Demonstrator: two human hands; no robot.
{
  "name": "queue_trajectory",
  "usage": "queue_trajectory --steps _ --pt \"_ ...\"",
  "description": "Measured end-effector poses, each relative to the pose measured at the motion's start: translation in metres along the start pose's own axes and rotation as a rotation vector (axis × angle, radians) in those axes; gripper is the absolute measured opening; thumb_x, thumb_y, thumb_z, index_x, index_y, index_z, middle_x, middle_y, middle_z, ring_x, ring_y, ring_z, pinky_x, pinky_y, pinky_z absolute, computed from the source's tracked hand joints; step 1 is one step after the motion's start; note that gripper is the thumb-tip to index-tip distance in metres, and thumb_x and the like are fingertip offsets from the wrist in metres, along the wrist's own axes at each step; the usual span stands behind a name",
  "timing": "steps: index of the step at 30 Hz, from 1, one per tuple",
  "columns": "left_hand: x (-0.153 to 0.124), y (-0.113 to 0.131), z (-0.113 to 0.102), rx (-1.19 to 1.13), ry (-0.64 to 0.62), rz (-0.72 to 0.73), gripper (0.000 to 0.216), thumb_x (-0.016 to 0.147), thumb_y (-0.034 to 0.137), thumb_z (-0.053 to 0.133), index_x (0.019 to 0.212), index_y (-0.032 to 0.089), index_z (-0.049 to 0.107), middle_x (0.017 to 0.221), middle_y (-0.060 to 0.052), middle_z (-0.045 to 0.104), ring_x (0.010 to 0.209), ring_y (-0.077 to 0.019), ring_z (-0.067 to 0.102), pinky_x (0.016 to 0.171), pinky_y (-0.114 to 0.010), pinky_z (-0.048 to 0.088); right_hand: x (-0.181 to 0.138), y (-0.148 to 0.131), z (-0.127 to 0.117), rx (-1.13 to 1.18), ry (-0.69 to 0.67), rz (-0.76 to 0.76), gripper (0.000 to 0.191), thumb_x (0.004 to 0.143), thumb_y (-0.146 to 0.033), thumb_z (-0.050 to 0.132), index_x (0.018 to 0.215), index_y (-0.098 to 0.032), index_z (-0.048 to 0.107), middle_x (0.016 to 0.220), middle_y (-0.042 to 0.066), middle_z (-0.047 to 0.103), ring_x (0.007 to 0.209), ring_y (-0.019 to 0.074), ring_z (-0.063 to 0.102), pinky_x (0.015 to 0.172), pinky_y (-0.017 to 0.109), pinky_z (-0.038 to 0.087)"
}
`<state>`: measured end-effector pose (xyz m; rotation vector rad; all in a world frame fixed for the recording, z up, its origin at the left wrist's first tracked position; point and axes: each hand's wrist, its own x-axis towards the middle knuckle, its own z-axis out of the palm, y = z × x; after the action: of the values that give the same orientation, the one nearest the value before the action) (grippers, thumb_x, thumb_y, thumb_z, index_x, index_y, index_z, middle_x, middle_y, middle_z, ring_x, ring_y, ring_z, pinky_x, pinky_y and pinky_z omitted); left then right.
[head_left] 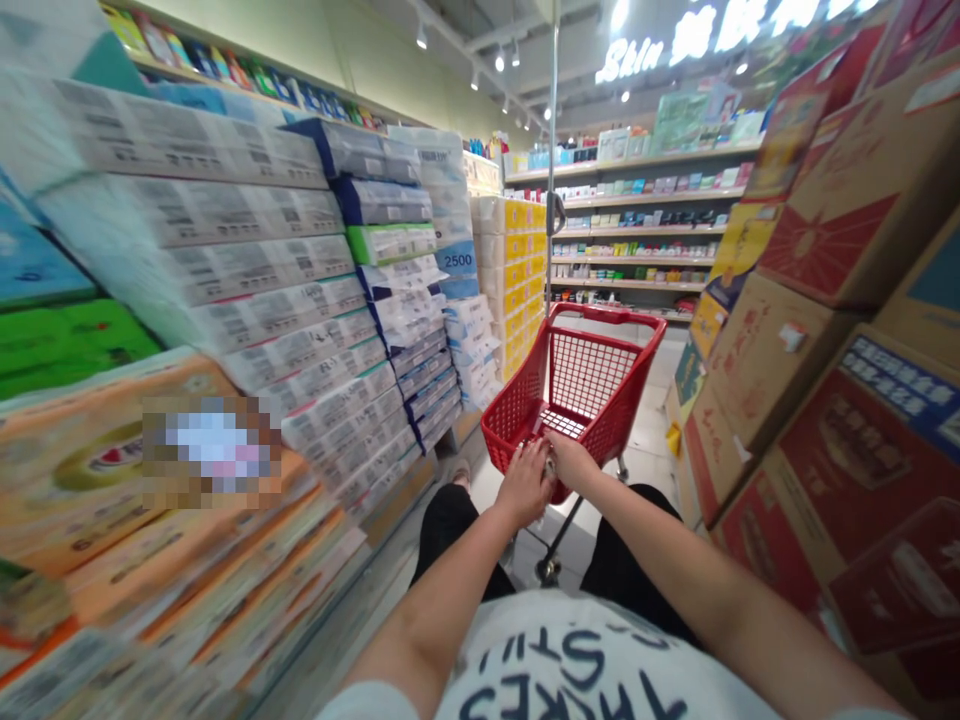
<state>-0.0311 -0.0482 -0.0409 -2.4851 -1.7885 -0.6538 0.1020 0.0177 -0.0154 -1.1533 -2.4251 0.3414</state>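
My left hand (526,483) and my right hand (570,462) meet in front of me, at the near end of a red plastic shopping cart (596,375). Both have curled fingers close together. Between them a small object shows only in part, too small to name. Whether either hand also touches the cart's rim I cannot tell. The cart's basket has lattice walls, and its handle (609,316) is on the far side, away from me. Its wheels stand on the floor between and beyond my knees.
Stacked paper packs (292,260) line the left, with orange packs (112,470) nearest me. Yellow packs (523,260) stand farther along. Piled cardboard boxes (806,350) wall the right side. A thin metal pole (554,110) rises beyond the cart, before stocked shelves (637,232).
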Motion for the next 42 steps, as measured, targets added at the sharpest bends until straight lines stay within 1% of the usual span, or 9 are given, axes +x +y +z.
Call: queue_trajectory --steps 7,10,13,16,21,27,35,39,42 --pt "0.004 0.002 0.019 0.084 0.089 0.042 0.059 0.083 0.019 0.049 0.140 0.016 0.033 0.130 -0.011 0.053 0.122 -0.0248 0.044 0.112 -0.048 0.022 0.003 0.046 -0.038 -0.226 -0.085 -0.160 0.035 0.096 -0.041 0.036 0.101 -0.024 0.066 0.106 0.006 0.066 0.110 0.0202 0.052 0.103 0.042 0.021" --pt "0.006 0.007 0.015 0.115 0.098 0.032 0.048 0.083 0.022 0.052 0.130 0.018 0.046 0.118 -0.010 0.058 0.113 -0.0250 0.048 0.109 -0.046 0.026 0.005 0.076 -0.057 -0.304 -0.035 -0.130 0.038 0.098 -0.039 0.031 0.097 -0.024 0.067 0.103 0.005 0.067 0.108 0.0191 0.052 0.103 0.041 0.020" --pt "0.015 0.019 0.005 0.159 0.072 -0.019 0.038 0.086 0.037 0.053 0.121 0.021 0.054 0.104 -0.008 0.062 0.102 -0.0254 0.053 0.101 -0.046 0.033 0.006 0.091 -0.056 -0.405 0.039 -0.102 0.037 0.098 -0.030 0.031 0.089 -0.019 0.066 0.096 0.008 0.066 0.100 0.0197 0.052 0.097 0.036 0.027" --pt "0.027 0.032 -0.003 0.199 -0.032 -0.049 0.041 0.090 0.053 0.043 0.114 0.023 0.058 0.092 -0.008 0.065 0.090 -0.0247 0.058 0.089 -0.044 0.040 0.003 0.088 -0.040 -0.467 0.149 -0.037 0.038 0.098 -0.025 0.029 0.083 -0.016 0.064 0.088 0.010 0.064 0.093 0.0211 0.051 0.092 0.034 0.030" --pt "0.028 0.037 0.006 0.228 -0.061 -0.024 0.037 0.095 0.043 0.038 0.094 0.017 0.065 0.094 -0.010 0.066 0.092 -0.0226 0.060 0.085 -0.037 0.043 -0.008 0.077 -0.028 -0.472 0.226 -0.073 0.041 0.099 -0.025 0.026 0.082 -0.017 0.063 0.085 0.008 0.063 0.089 0.0209 0.049 0.090 0.033 0.029" --pt "0.021 0.032 0.016 0.222 -0.070 -0.013 0.041 0.098 0.040 0.032 0.099 0.016 0.064 0.093 -0.010 0.068 0.091 -0.0224 0.062 0.083 -0.036 0.045 -0.012 0.071 -0.030 -0.458 0.205 -0.042 0.038 0.099 -0.027 0.028 0.084 -0.018 0.062 0.089 0.007 0.064 0.093 0.0207 0.049 0.092 0.033 0.027" --pt "0.045 0.041 -0.002 0.245 -0.195 -0.273 0.056 0.099 0.044 0.018 0.095 0.016 0.066 0.089 -0.012 0.070 0.085 -0.0235 0.066 0.074 -0.034 0.049 -0.008 0.058 -0.032 -0.433 0.165 0.069 0.035 0.098 -0.025 0.028 0.090 -0.018 0.062 0.097 0.008 0.063 0.101 0.0212 0.048 0.097 0.036 0.024" --pt "0.048 0.053 0.001 0.186 -0.157 -0.346 0.056 0.100 0.043 0.015 0.098 0.017 0.065 0.093 -0.011 0.070 0.088 -0.0227 0.066 0.078 -0.034 0.048 -0.006 0.058 -0.032 -0.427 0.167 0.116 0.034 0.098 -0.026 0.028 0.091 -0.019 0.061 0.101 0.008 0.063 0.106 0.0210 0.046 0.101 0.041 0.019" --pt "0.043 0.066 0.009 0.174 -0.099 -0.267 0.042 0.099 0.039 0.024 0.113 0.019 0.058 0.103 -0.010 0.068 0.097 -0.0216 0.063 0.084 -0.034 0.046 -0.009 0.059 -0.031 -0.419 0.164 0.134 0.034 0.098 -0.027 0.028 0.091 -0.020 0.060 0.104 0.010 0.063 0.108 0.0214 0.045 0.098 0.042 0.022"
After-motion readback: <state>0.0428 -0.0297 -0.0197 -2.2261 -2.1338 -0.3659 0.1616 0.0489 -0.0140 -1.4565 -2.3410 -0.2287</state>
